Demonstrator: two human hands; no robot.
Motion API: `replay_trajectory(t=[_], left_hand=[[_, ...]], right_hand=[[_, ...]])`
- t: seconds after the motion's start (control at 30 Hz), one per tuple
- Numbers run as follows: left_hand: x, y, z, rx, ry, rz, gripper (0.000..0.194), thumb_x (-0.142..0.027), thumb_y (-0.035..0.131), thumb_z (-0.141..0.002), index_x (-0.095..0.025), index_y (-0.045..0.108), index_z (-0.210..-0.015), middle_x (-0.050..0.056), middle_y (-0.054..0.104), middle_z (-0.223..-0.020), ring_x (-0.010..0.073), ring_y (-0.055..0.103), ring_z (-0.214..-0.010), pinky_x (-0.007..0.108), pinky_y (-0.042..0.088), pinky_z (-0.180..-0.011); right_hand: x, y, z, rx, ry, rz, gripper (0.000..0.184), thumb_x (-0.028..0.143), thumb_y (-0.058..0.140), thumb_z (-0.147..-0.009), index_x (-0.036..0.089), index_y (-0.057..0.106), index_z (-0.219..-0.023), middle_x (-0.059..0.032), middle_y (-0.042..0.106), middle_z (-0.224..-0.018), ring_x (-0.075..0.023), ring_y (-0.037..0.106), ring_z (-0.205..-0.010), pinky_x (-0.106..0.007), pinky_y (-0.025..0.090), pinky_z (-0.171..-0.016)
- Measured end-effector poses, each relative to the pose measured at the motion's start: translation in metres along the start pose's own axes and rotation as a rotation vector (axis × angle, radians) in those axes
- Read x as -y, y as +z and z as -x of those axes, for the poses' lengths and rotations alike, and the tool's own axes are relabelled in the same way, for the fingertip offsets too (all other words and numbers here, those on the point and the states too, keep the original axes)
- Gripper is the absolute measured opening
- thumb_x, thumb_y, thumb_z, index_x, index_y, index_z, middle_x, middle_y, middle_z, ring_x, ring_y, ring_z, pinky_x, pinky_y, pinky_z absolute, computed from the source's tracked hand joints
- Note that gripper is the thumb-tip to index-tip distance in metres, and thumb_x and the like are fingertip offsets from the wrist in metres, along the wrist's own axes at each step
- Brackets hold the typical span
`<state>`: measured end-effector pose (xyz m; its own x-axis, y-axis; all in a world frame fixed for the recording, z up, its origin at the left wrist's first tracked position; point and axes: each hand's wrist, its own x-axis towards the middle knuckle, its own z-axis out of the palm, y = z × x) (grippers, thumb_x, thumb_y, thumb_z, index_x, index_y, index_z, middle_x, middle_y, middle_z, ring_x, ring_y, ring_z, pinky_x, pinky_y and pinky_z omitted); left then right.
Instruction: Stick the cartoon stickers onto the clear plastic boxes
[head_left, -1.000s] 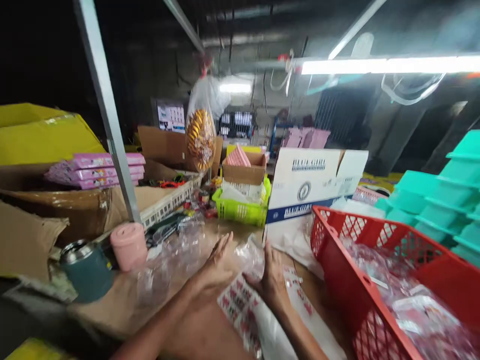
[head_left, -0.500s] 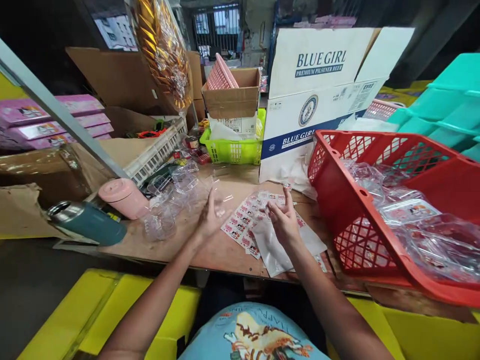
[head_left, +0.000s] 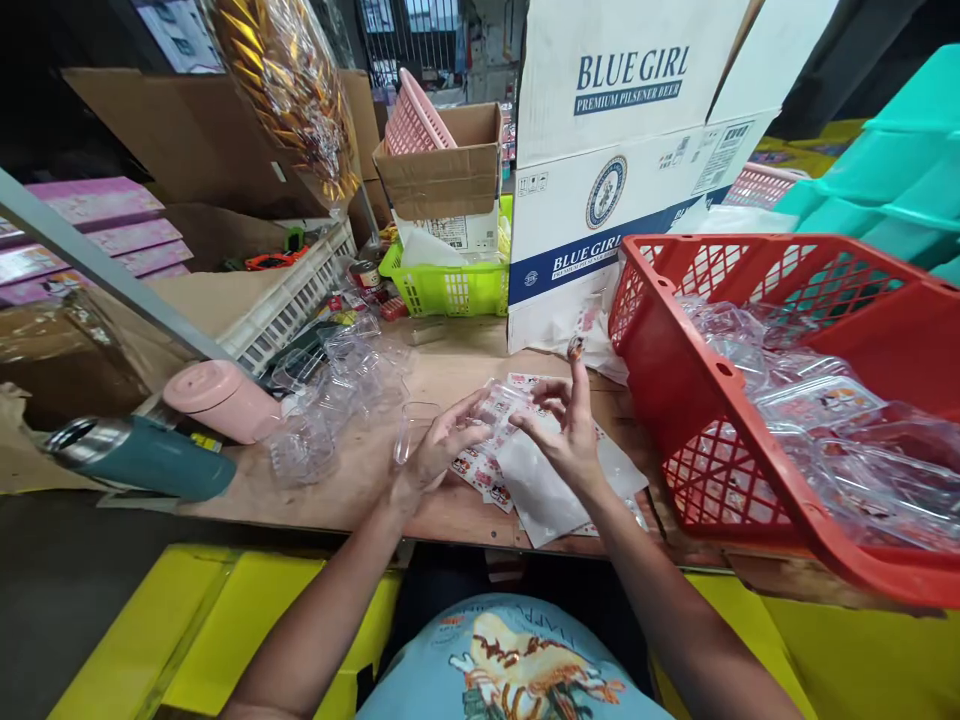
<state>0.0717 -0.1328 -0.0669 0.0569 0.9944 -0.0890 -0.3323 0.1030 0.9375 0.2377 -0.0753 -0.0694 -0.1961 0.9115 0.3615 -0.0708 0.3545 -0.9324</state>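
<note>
1. The left hand [head_left: 439, 445] has its thumb and fingers closed, as it seems, on the near side of a clear plastic piece [head_left: 504, 402], which is above the table [head_left: 330, 500], in front of the person.
2. The right hand [head_left: 574, 450] is just beside this piece. Its index finger points up, apart from the other fingers, and carries 1 small sticker [head_left: 576, 347] on the tip. I cannot tell whether the thumb and other fingers also touch the piece.
3. Work done, in my judgement: the sticker is already off a sheet, and the piece is already taken up. In the red basket [head_left: 739, 420] there are many clear pieces, and at least 1 of them shows a printed picture [head_left: 821, 402]; these look finished, but I cannot count them.
4. Work left, in my judgement: the sticker on the finger is not yet put on the held piece. At the left lies a heap of clear pieces [head_left: 349, 385] without visible print, and 1 loose piece [head_left: 415, 432] is just beside the left hand.
5. The sticker sheets [head_left: 480, 478] lie under and near the hands, partly covered by white paper [head_left: 532, 495]. Many stickers remain on them, so the work seems well started but not complete.
</note>
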Motion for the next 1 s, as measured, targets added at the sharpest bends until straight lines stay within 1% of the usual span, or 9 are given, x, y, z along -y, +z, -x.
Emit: replay_trajectory(t=[0.1, 0.2, 0.3, 0.4, 0.53, 0.63, 0.73, 0.83, 1.0], left_hand=[[-0.003, -0.010, -0.003, 0.019, 0.018, -0.026, 0.064, -0.020, 0.081, -0.069, -0.021, 0.060, -0.130, 0.009, 0.065, -0.127, 0.0258, 0.061, -0.117, 0.039, 0.045, -0.104], [0.015, 0.001, -0.001, -0.103, -0.035, 0.242, 0.049, -0.033, 0.079, -0.075, -0.015, 0.066, -0.119, 0.013, 0.068, -0.121, 0.0261, 0.064, -0.114, 0.041, 0.045, -0.104], [0.035, 0.021, 0.004, -0.084, -0.115, 0.541, 0.042, -0.046, 0.072, -0.081, -0.012, 0.070, -0.106, 0.014, 0.071, -0.114, 0.0256, 0.065, -0.113, 0.041, 0.045, -0.105], [0.038, 0.029, 0.007, -0.184, 0.018, 0.623, 0.029, -0.039, 0.068, -0.086, -0.015, 0.071, -0.103, 0.008, 0.075, -0.108, 0.0194, 0.067, -0.108, 0.034, 0.046, -0.104], [0.023, 0.020, 0.011, -0.220, 0.062, 0.511, 0.026, -0.034, 0.067, -0.087, -0.013, 0.071, -0.103, 0.011, 0.076, -0.105, 0.0236, 0.069, -0.106, 0.039, 0.048, -0.103], [0.019, 0.015, 0.018, -0.165, 0.062, 0.440, 0.024, -0.023, 0.071, -0.084, -0.014, 0.071, -0.106, 0.012, 0.073, -0.114, 0.0282, 0.065, -0.115, 0.044, 0.046, -0.105], [0.025, 0.018, 0.023, -0.137, 0.049, 0.422, 0.024, -0.016, 0.074, -0.078, -0.017, 0.072, -0.103, 0.008, 0.075, -0.110, 0.0283, 0.066, -0.113, 0.047, 0.046, -0.106], [0.031, 0.023, 0.025, -0.145, 0.032, 0.435, 0.022, -0.013, 0.077, -0.074, -0.020, 0.073, -0.095, 0.005, 0.076, -0.106, 0.0278, 0.068, -0.109, 0.049, 0.047, -0.105], [0.031, 0.028, 0.025, -0.151, 0.013, 0.399, 0.023, -0.012, 0.075, -0.076, -0.017, 0.073, -0.099, 0.007, 0.076, -0.108, 0.0268, 0.069, -0.108, 0.047, 0.049, -0.104]], right_hand=[[0.000, -0.006, -0.008, 0.144, 0.081, -0.053, 0.114, 0.042, 0.082, -0.070, 0.026, 0.009, -0.156, -0.0064, 0.063, -0.105, -0.0196, 0.062, -0.092, -0.032, 0.053, -0.076], [-0.004, 0.004, -0.008, -0.058, 0.081, -0.095, 0.114, 0.044, 0.075, -0.077, 0.023, -0.003, -0.157, -0.0062, 0.062, -0.097, -0.0207, 0.062, -0.086, -0.034, 0.054, -0.077], [-0.012, 0.018, -0.001, -0.176, 0.079, -0.061, 0.115, 0.042, 0.076, -0.076, 0.023, -0.004, -0.156, -0.0074, 0.061, -0.099, -0.0224, 0.062, -0.090, -0.037, 0.054, -0.083], [-0.018, 0.018, 0.008, -0.064, 0.098, -0.072, 0.100, 0.041, 0.075, -0.076, 0.026, 0.016, -0.154, -0.0068, 0.060, -0.102, -0.0212, 0.061, -0.092, -0.035, 0.054, -0.082], [-0.010, -0.011, 0.015, 0.010, 0.137, -0.024, 0.044, 0.040, 0.069, -0.084, 0.025, 0.057, -0.124, -0.0038, 0.059, -0.097, -0.0165, 0.059, -0.085, -0.031, 0.053, -0.075], [0.006, -0.032, 0.023, 0.194, 0.354, -0.266, 0.027, 0.038, 0.067, -0.087, 0.024, 0.058, -0.109, 0.0046, 0.054, -0.069, -0.0106, 0.051, -0.054, -0.031, 0.055, -0.059], [0.021, -0.037, 0.032, 0.375, 0.553, -0.504, 0.021, 0.036, 0.064, -0.091, 0.025, 0.053, -0.106, 0.0098, 0.049, -0.056, -0.0061, 0.036, -0.038, -0.031, 0.054, -0.047], [0.028, -0.034, 0.038, 0.421, 0.626, -0.578, 0.019, 0.034, 0.061, -0.093, 0.024, 0.052, -0.106, 0.0122, 0.045, -0.050, -0.0040, 0.030, -0.033, -0.030, 0.055, -0.044], [0.024, -0.027, 0.043, 0.447, 0.666, -0.626, 0.020, 0.035, 0.058, -0.095, 0.024, 0.049, -0.110, 0.0128, 0.045, -0.044, -0.0031, 0.027, -0.030, -0.027, 0.055, -0.044]])
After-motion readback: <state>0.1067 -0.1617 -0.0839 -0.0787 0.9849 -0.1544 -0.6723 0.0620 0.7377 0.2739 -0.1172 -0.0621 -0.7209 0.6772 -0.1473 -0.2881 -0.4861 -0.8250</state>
